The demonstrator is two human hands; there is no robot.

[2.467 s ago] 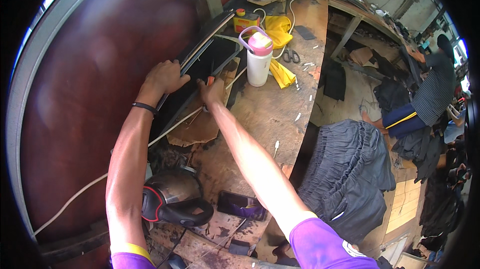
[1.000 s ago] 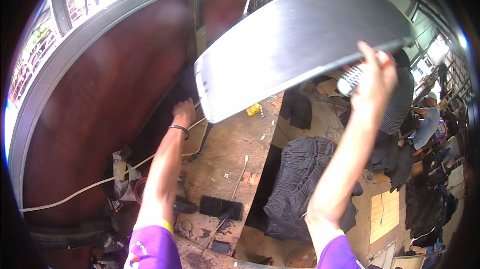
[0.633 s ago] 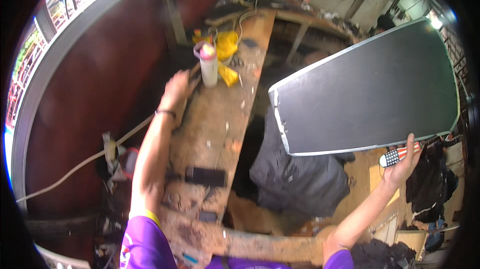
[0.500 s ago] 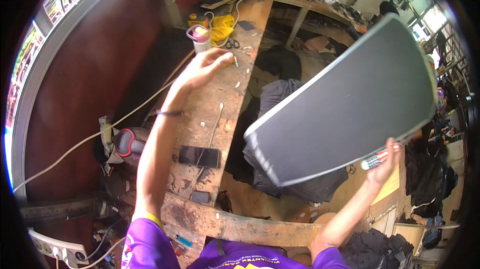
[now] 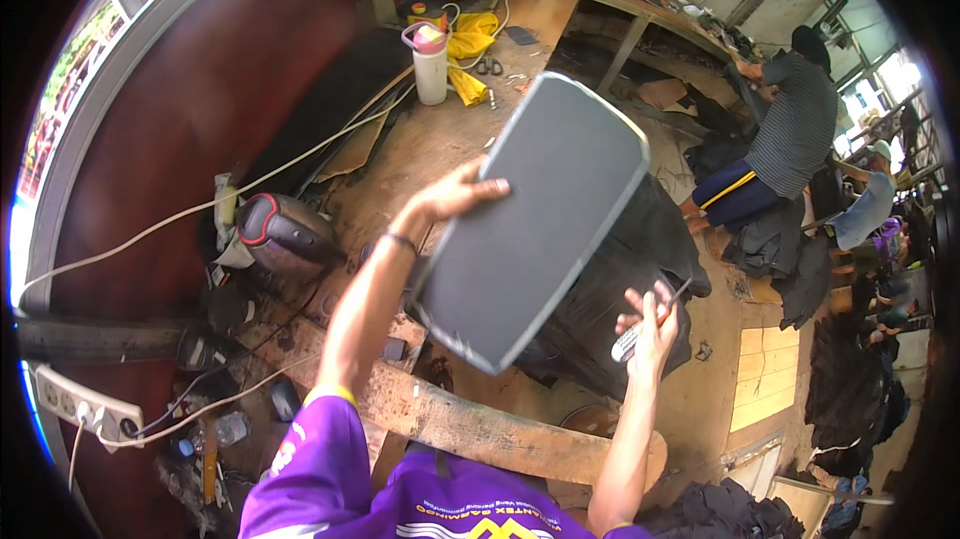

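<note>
My left hand [image 5: 460, 191] grips the left edge of a dark grey, flat panel [image 5: 540, 224] with rounded corners and a pale rim, thumb on its upper face. The panel is tilted and held over the workbench [image 5: 395, 194] and a heap of black cloth [image 5: 640, 259]. To the right of the panel and apart from it, my right hand [image 5: 652, 334] is closed around a thin-pointed hand tool [image 5: 626, 345] with a black-and-white patterned handle. Its slim tip sticks out past my fingers; the exact kind of tool is unclear.
A white bottle [image 5: 431, 74] with a pink lid stands on the bench near yellow cloth [image 5: 470, 37] and scissors [image 5: 489, 67]. At left are a black-and-red rounded device [image 5: 285, 229], a power strip [image 5: 85, 404] and loose cords. Another person [image 5: 785, 119] stands at far right.
The panel has swung left and down, away from my right hand. My left hand, formerly empty, now holds its edge. My right hand has moved left and keeps only the tool.
</note>
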